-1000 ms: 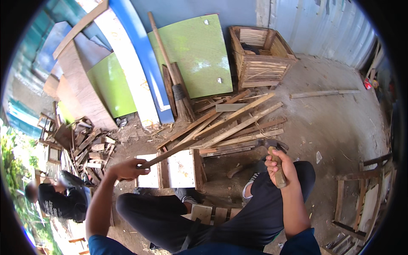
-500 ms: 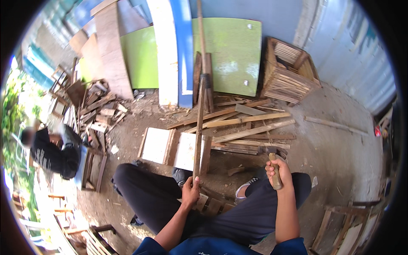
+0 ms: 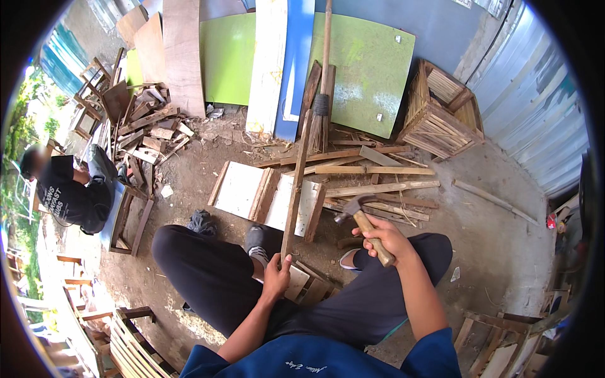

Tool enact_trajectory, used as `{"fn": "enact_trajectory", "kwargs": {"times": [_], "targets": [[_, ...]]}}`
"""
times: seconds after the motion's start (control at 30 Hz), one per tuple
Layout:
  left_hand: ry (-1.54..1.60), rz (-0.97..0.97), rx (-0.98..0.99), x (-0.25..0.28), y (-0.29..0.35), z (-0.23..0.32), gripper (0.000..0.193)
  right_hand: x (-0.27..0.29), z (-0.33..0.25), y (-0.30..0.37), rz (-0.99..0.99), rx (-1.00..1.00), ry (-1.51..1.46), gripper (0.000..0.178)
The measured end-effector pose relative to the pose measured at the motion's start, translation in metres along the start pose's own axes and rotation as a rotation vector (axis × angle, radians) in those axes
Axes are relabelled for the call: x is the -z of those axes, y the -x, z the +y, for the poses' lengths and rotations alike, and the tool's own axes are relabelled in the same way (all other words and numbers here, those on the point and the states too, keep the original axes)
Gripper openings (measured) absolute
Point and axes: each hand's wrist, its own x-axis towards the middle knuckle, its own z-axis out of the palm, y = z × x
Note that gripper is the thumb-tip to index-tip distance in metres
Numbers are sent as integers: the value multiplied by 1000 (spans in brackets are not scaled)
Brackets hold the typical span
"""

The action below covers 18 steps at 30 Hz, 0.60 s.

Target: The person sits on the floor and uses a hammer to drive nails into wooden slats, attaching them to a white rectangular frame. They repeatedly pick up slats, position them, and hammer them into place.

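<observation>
Fingers of the left hand (image 3: 275,278) are curled round the lower end of a wooden strip (image 3: 296,192), with no gap visible; those of the right hand (image 3: 386,239) are wrapped about the handle of a hammer (image 3: 363,223). The strip rises away from the body, passing in front of a white-panelled wooden piece (image 3: 265,195). Compared with half a second earlier, the hammer has come inward and its head has swung leftward; tool and strip are thus nearer each other for the work in hand, though apart. Counted: one hammer, one held strip, one white-panelled piece showing two panels and three rails, one broom (image 3: 321,104), one slatted crate (image 3: 444,116) and one co-worker (image 3: 72,192). Lengths in the lumber pile (image 3: 381,187) overlap too much for a sure count.
</observation>
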Motion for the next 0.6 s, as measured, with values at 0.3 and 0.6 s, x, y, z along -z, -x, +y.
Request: {"fn": "enact_trajectory", "kwargs": {"times": [0.3,0.6], "targets": [[-170,19,-293,-6,-12,-14,68,-48,-37,-79,-300,-474,267,51],[-15,-68,-155,1,-16,-9,60,-70,-70,-147,-335,-732,433,41]]}}
